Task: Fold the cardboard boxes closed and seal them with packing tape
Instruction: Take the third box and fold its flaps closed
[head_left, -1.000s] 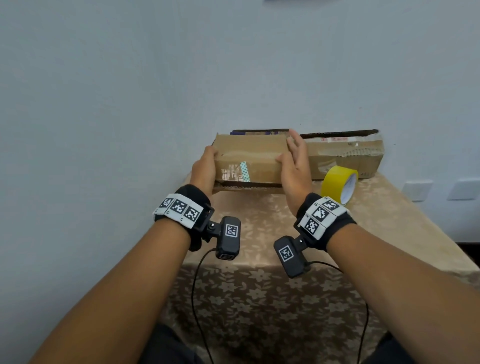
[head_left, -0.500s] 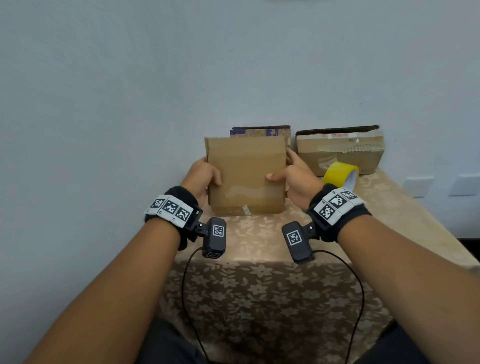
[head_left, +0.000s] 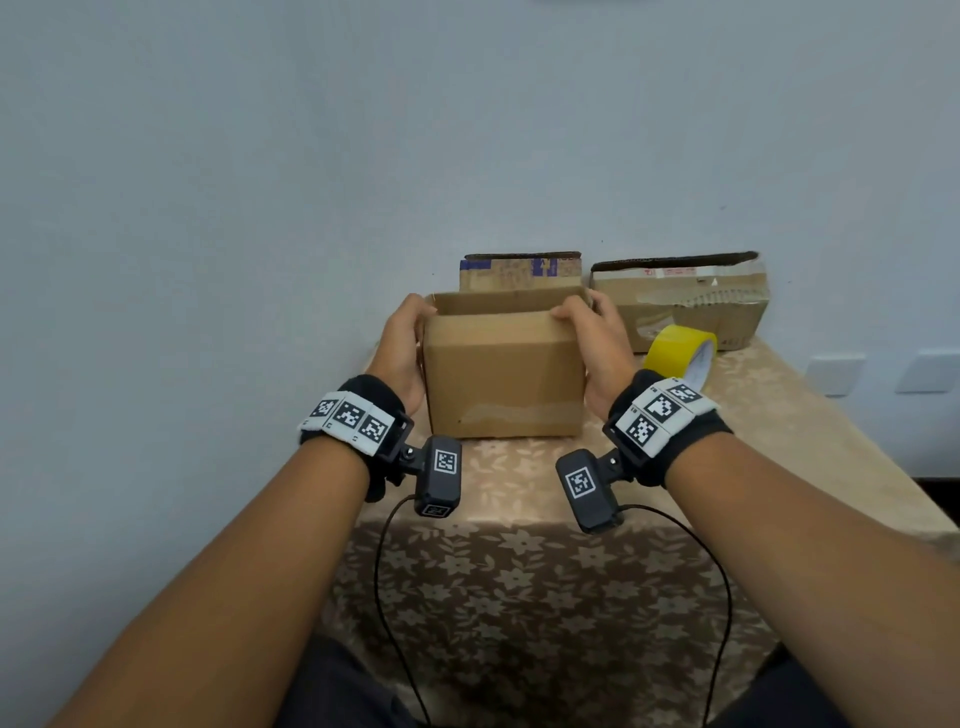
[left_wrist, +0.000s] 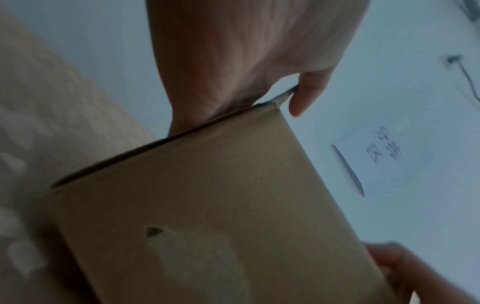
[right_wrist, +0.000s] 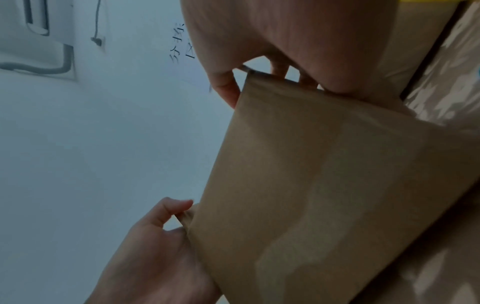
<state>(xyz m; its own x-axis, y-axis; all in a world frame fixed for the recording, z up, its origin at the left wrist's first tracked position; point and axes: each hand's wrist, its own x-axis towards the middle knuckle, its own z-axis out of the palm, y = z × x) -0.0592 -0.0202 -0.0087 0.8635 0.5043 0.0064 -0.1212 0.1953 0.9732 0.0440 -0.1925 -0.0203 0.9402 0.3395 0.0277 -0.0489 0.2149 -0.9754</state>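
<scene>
A plain brown cardboard box (head_left: 503, 379) stands upright on the table (head_left: 779, 426), its top open toward the wall. My left hand (head_left: 402, 345) grips its left side, thumb (left_wrist: 306, 96) hooked over the top corner. My right hand (head_left: 592, 338) grips the right side, thumb (right_wrist: 226, 90) on the near face and fingers behind the top edge. The same box (left_wrist: 207, 216) fills the left wrist view, and the box (right_wrist: 324, 185) also fills the right wrist view. A yellow tape roll (head_left: 680, 353) lies just right of my right hand.
Two more cardboard boxes stand against the wall: a small one with blue print (head_left: 519, 270) behind the held box, and a longer one with old tape (head_left: 685, 296) at the right. A floral cloth covers the table. Wall outlets (head_left: 883, 371) sit to the right.
Both hands pulled the box from the wall toward me, turned it over, and set it upright on the table with its open top up.
</scene>
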